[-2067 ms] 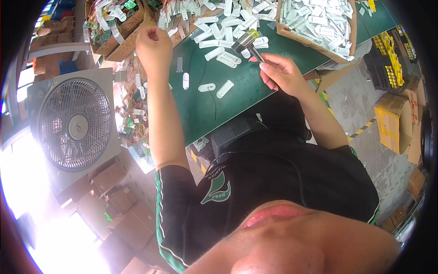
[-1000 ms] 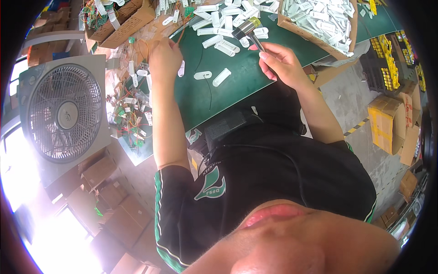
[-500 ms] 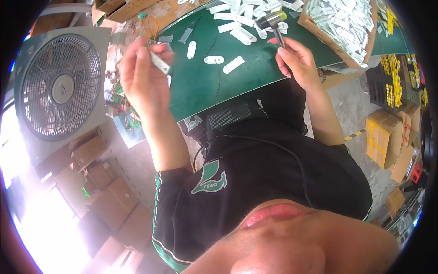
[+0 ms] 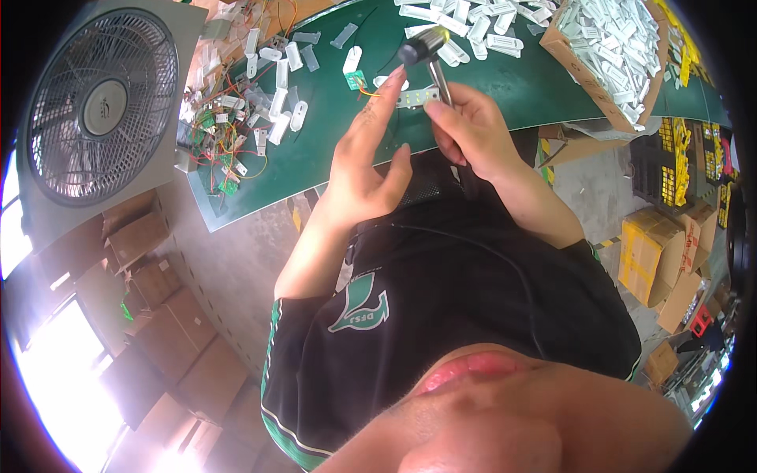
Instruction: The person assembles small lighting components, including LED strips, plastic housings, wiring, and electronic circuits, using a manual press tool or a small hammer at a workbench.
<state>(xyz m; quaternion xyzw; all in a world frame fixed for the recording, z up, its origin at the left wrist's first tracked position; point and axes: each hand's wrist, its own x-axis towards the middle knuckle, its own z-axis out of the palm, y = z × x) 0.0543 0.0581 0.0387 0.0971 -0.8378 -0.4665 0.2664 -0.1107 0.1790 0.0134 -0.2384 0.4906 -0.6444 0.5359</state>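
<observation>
My right hand [image 4: 477, 130] is closed round the metal handle of a small mallet [image 4: 426, 46] with a dark head and a yellowish end. Its thumb also presses on the right end of a narrow white LED board [image 4: 416, 98] dotted with small yellowish lights. My left hand [image 4: 367, 162] is at that board's left end, fingers stretched out and thumb apart. Those fingers hide part of the board. Red and yellow wires run near the fingertips to a small green circuit board [image 4: 356, 80]. A white plastic housing [image 4: 352, 59] lies just beyond it.
A green table [image 4: 315, 150] bears a tangle of wired boards [image 4: 225, 142] at left and several white housings [image 4: 497, 24] at the back. A cardboard box [image 4: 587, 67] of white parts stands at right. A fan [image 4: 102, 106] stands at far left, above stacked cartons [image 4: 177, 331].
My left hand has come right from the table's left side, and its fingers have straightened. My right hand has shifted left with the mallet. The LED board now lies between both hands.
</observation>
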